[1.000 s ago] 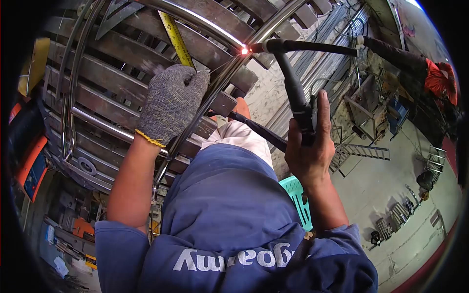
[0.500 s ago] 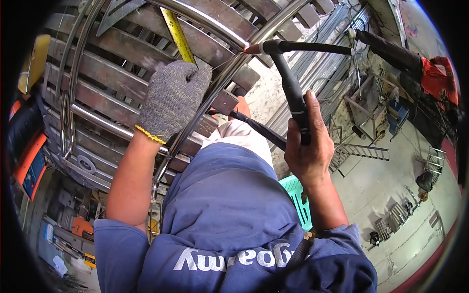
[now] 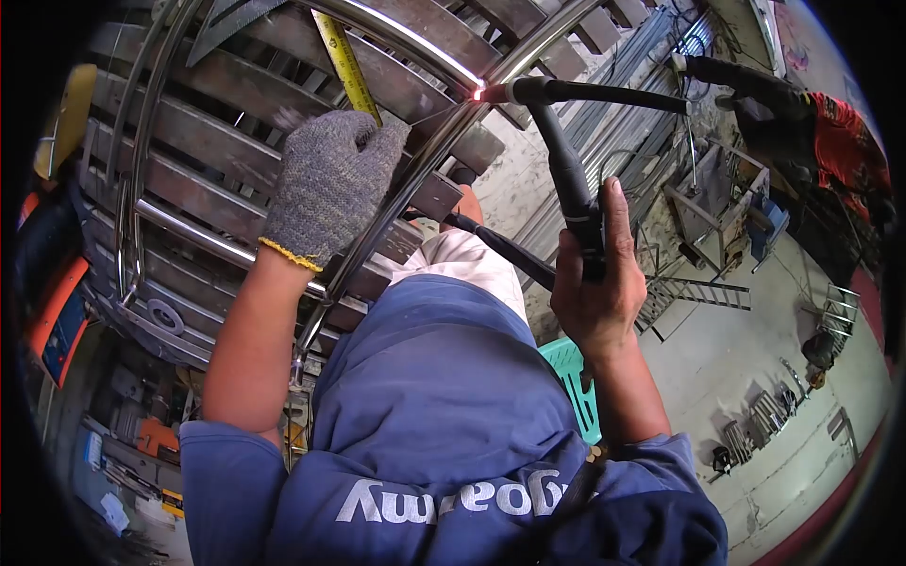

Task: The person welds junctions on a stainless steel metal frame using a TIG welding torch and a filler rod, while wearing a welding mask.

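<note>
welding torch [image 3: 566,160]: rigid, light, hose-tethered; right hand [image 3: 595,283] wrapped tight round its handle. stainless tube [image 3: 429,160]: stiff, slick, likely hot near the arc; gloved left hand [image 3: 326,184] clenched on it.

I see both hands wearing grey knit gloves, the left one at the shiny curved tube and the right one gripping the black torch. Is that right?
Not quite. Only the left hand is gloved in grey knit; the right hand is bare, as the head view shows. The rest holds: the left is at the shiny curved tube and the right grips the black torch.
</note>
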`<state>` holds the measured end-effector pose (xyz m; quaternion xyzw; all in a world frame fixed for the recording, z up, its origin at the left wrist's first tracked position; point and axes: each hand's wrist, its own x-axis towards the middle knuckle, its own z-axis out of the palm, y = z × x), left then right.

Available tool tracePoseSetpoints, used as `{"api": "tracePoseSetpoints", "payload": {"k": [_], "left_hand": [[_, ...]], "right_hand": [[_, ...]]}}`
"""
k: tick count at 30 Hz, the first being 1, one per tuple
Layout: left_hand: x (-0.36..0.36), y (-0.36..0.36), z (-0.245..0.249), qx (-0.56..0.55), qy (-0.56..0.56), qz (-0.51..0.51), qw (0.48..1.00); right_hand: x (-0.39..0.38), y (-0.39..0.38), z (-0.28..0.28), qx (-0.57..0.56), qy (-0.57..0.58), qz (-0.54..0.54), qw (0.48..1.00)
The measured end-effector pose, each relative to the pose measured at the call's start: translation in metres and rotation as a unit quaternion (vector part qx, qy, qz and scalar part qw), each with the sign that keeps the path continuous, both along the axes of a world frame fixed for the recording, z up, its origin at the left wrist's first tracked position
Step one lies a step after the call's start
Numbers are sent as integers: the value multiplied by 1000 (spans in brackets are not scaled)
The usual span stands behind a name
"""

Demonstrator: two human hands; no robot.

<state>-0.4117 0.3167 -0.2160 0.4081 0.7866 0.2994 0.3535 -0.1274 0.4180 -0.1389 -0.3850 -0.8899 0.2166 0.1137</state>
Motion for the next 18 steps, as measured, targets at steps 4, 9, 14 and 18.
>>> {"api": "tracePoseSetpoints", "payload": {"k": [4, 9, 14, 18], "left_hand": [[-2, 0, -1, 18, 36, -25, 999], [-4, 0, 0, -19, 36, -25, 999], [-11, -2, -7, 108, 174, -147, 968], [-7, 4, 2, 24, 112, -65, 991]], "right_hand": [[-3, -1, 2, -18, 11, 5, 1000], [-7, 0, 2, 6, 6, 23, 1000], [-10, -5, 5, 34, -21, 44, 998], [-11, -8, 10, 13, -41, 28, 999]]}}
